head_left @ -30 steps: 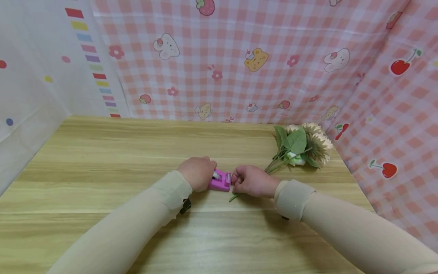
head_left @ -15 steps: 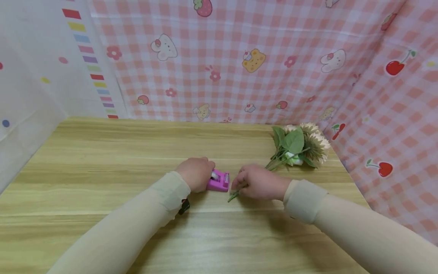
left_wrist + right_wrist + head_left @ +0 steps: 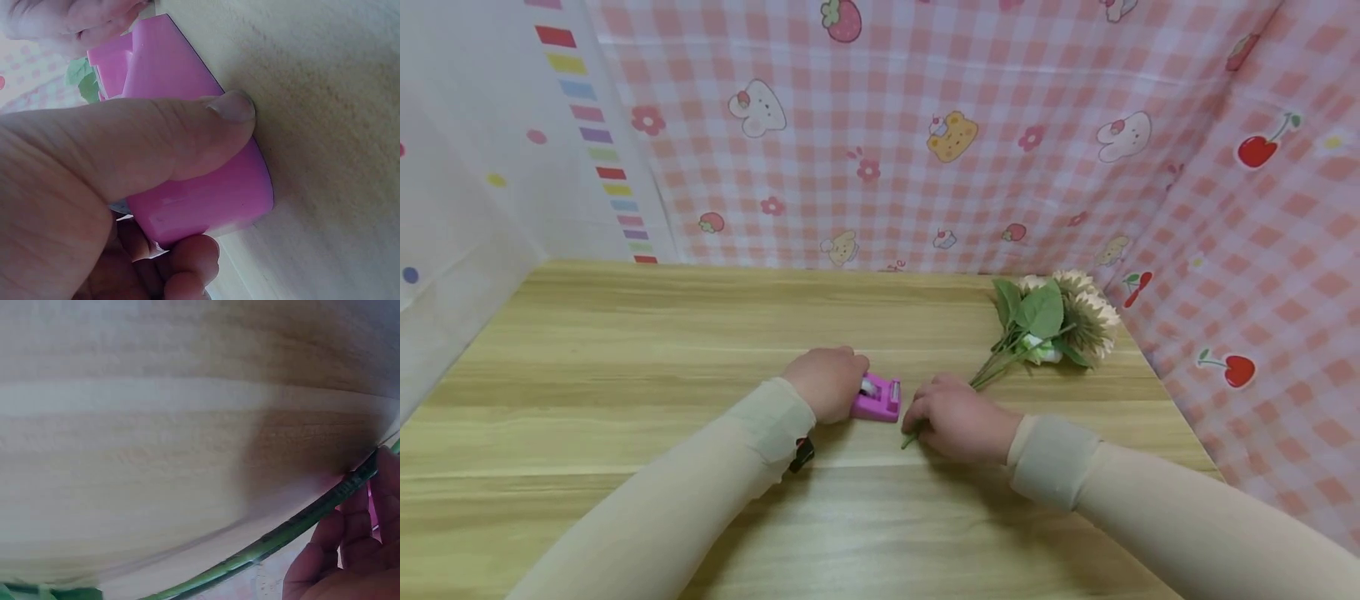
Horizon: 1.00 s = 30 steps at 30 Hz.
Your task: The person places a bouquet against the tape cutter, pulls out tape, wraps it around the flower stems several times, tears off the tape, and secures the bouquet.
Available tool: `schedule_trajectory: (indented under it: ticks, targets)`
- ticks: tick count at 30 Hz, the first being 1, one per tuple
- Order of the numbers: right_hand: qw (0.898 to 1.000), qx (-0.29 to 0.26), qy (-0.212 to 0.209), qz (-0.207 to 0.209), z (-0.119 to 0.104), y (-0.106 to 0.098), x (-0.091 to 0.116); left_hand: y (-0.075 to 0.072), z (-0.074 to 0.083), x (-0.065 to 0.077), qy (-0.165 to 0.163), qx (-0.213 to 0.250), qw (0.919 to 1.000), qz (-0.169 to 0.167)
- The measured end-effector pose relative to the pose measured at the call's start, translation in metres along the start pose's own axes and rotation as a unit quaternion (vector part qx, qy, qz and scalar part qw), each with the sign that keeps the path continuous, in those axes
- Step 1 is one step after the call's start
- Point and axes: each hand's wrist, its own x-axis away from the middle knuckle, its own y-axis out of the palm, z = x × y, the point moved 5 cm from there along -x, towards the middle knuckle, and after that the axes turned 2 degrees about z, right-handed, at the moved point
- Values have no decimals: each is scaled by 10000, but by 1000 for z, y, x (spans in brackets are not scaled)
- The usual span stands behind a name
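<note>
My left hand [image 3: 826, 385] grips a pink tape dispenser [image 3: 877, 398] on the table, covering its left end. In the left wrist view the thumb [image 3: 181, 134] lies along the dispenser's side wall, with fingers curled under the opposite edge. Just to the right, my right hand [image 3: 966, 421] pinches the green stems [image 3: 992, 367] of a bunch of artificial flowers [image 3: 1090, 321] near their lower ends. Its fingertips are close beside the dispenser's cutter end. In the right wrist view a long stem [image 3: 269, 540] runs up to the fingers [image 3: 312, 556].
The cream blooms and green leaves [image 3: 1041, 308] lie at the back right of the wooden table [image 3: 662, 333], near the checked cloth wall [image 3: 880, 200]. Another checked cloth [image 3: 1262, 275] borders the right side, and a white sheet [image 3: 467, 167] the left.
My right hand draws back from the dispenser's cutter end, then turns and moves slightly toward me, still on the stems. My left hand keeps holding the dispenser in place.
</note>
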Motion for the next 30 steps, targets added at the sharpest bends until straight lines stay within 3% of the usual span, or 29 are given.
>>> schedule_trajectory:
  ticks: [4, 9, 15, 19, 22, 30]
  targets:
    - [9985, -328, 406, 171, 12, -8, 5, 1, -1, 0, 14, -79, 10000, 25]
    - [9919, -65, 1234, 292, 37, -22, 15, 1, -1, -1, 13, -104, 9999, 17]
    - [9574, 8, 2879, 235, 67, -32, 27, 1, -1, -1, -12, -90, 10000, -37]
    - [9360, -147, 3514, -160, 83, -25, 31, 1, -1, 0, -13, -65, 10000, -42]
    - [9285, -385, 3683, -281, 91, -22, 30, 0, -1, 0, 9, -39, 10000, -38]
    - [9272, -1388, 3477, -103, 94, -23, 29, 0, -4, 0, 0, -32, 10000, -53]
